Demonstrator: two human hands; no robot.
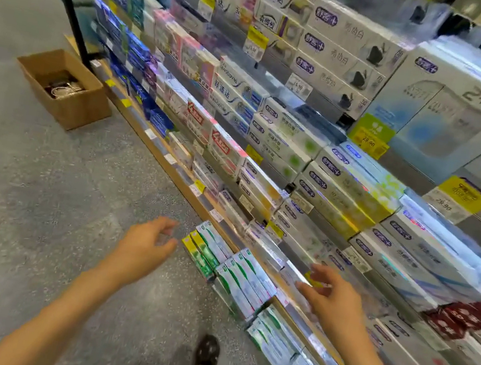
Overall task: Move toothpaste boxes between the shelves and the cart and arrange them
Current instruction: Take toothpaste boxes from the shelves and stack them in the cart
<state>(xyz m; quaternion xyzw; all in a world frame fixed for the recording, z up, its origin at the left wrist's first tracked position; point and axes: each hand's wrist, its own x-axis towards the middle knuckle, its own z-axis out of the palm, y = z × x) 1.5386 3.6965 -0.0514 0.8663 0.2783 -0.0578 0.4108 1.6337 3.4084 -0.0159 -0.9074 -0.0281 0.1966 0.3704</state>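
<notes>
Here, in the head view, a tall run of shelves is seen slanting from upper left to lower right, packed with toothpaste boxes in rows and stacks. Yellow price tags are fixed along the shelf edges.

On the grey speckled floor, against the foot of the lowest shelf, stacks of white-and-green toothpaste boxes are laid in a line. At the left end of that line, a smaller stack of yellow-and-green boxes is placed, touching its neighbour. No cart can be made out.

The left hand is held above the floor, just beside the yellow-and-green boxes. Its fingers are loosely curved and spread; nothing is grasped, and no contact with the boxes is shown.

The right hand is held in front of the lowest shelf edge, over the right part of the floor stacks. Its fingers are extended and relaxed, pointing left, and nothing is held. Motion blur prevents contact with the shelf rail from being confirmed.

An open brown cardboard box is placed on the floor at the far left end of the shelves, with small dark items inside that cannot be identified. A dark shoe is visible at the bottom edge, between the two forearms.
</notes>
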